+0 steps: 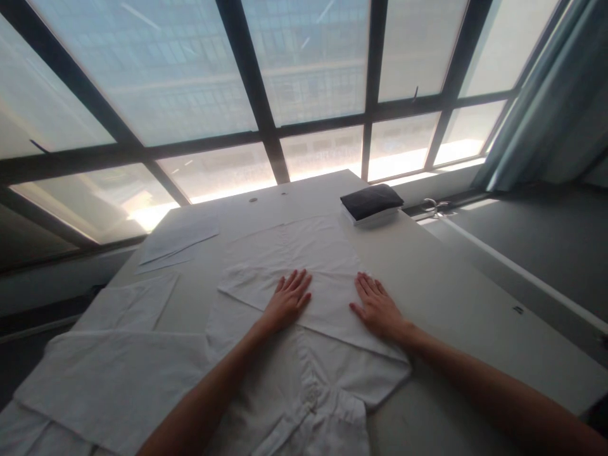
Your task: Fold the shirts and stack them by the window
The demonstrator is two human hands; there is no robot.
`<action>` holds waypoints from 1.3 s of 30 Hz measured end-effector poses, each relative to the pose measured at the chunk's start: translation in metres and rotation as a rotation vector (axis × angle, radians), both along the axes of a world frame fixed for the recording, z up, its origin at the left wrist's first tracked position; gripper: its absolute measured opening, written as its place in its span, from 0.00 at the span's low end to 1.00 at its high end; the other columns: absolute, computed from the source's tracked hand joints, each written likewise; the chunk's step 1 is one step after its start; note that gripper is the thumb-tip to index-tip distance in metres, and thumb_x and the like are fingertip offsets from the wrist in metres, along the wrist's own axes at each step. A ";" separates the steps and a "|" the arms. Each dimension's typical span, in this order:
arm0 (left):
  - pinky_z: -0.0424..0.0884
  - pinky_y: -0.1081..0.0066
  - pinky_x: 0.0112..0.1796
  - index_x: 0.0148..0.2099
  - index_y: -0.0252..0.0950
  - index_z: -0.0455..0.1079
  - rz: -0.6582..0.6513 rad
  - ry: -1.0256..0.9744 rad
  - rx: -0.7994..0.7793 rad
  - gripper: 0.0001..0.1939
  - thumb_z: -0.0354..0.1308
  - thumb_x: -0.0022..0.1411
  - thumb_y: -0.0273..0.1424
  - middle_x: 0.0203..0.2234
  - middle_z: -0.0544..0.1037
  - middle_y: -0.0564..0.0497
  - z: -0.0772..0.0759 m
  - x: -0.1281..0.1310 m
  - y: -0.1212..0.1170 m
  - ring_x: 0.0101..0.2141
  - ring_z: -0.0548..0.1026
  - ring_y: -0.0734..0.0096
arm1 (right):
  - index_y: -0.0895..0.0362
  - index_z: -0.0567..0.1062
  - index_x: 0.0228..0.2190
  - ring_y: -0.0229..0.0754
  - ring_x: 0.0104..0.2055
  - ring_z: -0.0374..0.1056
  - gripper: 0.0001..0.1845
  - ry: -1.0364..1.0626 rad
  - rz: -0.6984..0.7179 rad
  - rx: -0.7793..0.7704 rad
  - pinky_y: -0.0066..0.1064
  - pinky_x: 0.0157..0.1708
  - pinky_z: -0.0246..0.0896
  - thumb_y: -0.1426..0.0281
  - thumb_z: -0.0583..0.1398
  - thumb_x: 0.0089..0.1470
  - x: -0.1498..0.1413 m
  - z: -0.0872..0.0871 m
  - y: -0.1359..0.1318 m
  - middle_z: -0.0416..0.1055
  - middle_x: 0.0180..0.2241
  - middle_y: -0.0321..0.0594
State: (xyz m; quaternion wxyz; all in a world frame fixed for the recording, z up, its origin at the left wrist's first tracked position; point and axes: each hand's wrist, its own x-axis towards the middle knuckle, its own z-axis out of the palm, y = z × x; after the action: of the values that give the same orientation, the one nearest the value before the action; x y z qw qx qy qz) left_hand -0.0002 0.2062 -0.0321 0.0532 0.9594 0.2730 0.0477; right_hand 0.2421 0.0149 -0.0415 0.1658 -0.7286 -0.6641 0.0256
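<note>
A white cloth garment (285, 247) lies spread on the table in front of me, with a folded-over layer across its middle. My left hand (288, 297) rests flat on that layer, palm down, fingers stretched out. At the right edge of the same layer, my right hand (377, 307) lies palm down with its fingers extended. Neither hand grips the cloth. Closer to me the fabric is bunched and creased around a seam; I cannot tell which kind of garment it is.
More white cloth (118, 373) lies folded on the left of the white table (456, 310). White sheets (180, 237) sit at the back left. A dark folded item (371, 201) rests on something white at the back right. Windows (323, 57) stand behind the table, a curtain (536, 107) to the right.
</note>
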 end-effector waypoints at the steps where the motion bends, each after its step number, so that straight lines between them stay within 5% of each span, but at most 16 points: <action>1: 0.42 0.48 0.66 0.74 0.43 0.46 0.004 0.001 0.000 0.30 0.37 0.75 0.45 0.71 0.48 0.48 0.000 -0.002 0.002 0.70 0.42 0.56 | 0.65 0.55 0.67 0.54 0.72 0.41 0.37 0.004 -0.047 0.014 0.51 0.68 0.37 0.55 0.50 0.65 0.007 -0.005 -0.002 0.46 0.69 0.56; 5: 0.42 0.45 0.65 0.74 0.42 0.46 0.036 0.014 -0.017 0.31 0.38 0.74 0.45 0.71 0.48 0.45 0.007 0.002 -0.004 0.70 0.42 0.53 | 0.64 0.53 0.68 0.56 0.71 0.43 0.39 0.041 -0.220 0.110 0.53 0.68 0.38 0.54 0.51 0.64 0.022 -0.020 -0.006 0.50 0.68 0.57; 9: 0.40 0.47 0.66 0.74 0.38 0.45 -0.061 -0.001 -0.020 0.32 0.40 0.74 0.45 0.71 0.48 0.42 0.018 0.028 -0.042 0.70 0.42 0.55 | 0.63 0.52 0.68 0.58 0.72 0.42 0.37 0.057 -0.263 0.222 0.56 0.67 0.38 0.58 0.50 0.65 0.018 -0.019 -0.006 0.51 0.68 0.58; 12: 0.41 0.50 0.66 0.74 0.38 0.42 -0.244 -0.023 -0.042 0.34 0.39 0.74 0.47 0.71 0.47 0.43 0.017 0.052 -0.072 0.70 0.42 0.59 | 0.65 0.54 0.68 0.53 0.72 0.40 0.33 0.036 -0.097 0.242 0.53 0.68 0.38 0.64 0.47 0.66 0.010 -0.008 -0.007 0.49 0.69 0.56; 16: 0.41 0.52 0.66 0.74 0.37 0.41 -0.266 -0.038 -0.039 0.34 0.37 0.74 0.47 0.71 0.50 0.43 0.007 0.064 -0.080 0.70 0.44 0.61 | 0.63 0.56 0.67 0.49 0.71 0.47 0.32 0.029 0.142 0.134 0.49 0.68 0.45 0.64 0.47 0.67 0.004 -0.005 -0.009 0.53 0.68 0.52; 22: 0.40 0.53 0.66 0.74 0.40 0.43 -0.106 0.006 -0.042 0.34 0.36 0.74 0.49 0.71 0.47 0.46 0.006 0.019 -0.013 0.70 0.43 0.60 | 0.62 0.58 0.67 0.51 0.70 0.47 0.32 -0.024 0.145 0.085 0.52 0.67 0.45 0.61 0.48 0.66 0.008 -0.020 -0.008 0.52 0.68 0.52; 30: 0.43 0.47 0.65 0.73 0.41 0.48 0.483 0.107 0.024 0.32 0.35 0.74 0.47 0.72 0.46 0.46 0.014 -0.061 0.095 0.70 0.42 0.53 | 0.61 0.55 0.68 0.48 0.71 0.47 0.32 -0.111 0.129 0.091 0.49 0.68 0.44 0.61 0.45 0.68 0.009 -0.024 -0.009 0.52 0.68 0.49; 39: 0.46 0.47 0.65 0.73 0.47 0.48 0.579 0.132 0.025 0.31 0.32 0.73 0.48 0.72 0.47 0.51 0.013 -0.068 0.117 0.70 0.45 0.55 | 0.64 0.58 0.67 0.48 0.71 0.47 0.32 -0.168 0.061 0.055 0.47 0.68 0.42 0.61 0.44 0.67 0.000 -0.015 -0.013 0.53 0.68 0.51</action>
State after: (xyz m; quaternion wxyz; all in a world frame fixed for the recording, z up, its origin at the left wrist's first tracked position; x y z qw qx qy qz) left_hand -0.0681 0.3233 -0.0192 0.0076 0.8433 0.5374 0.0019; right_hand 0.2419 0.0020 -0.0566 0.1284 -0.7029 -0.6979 -0.0488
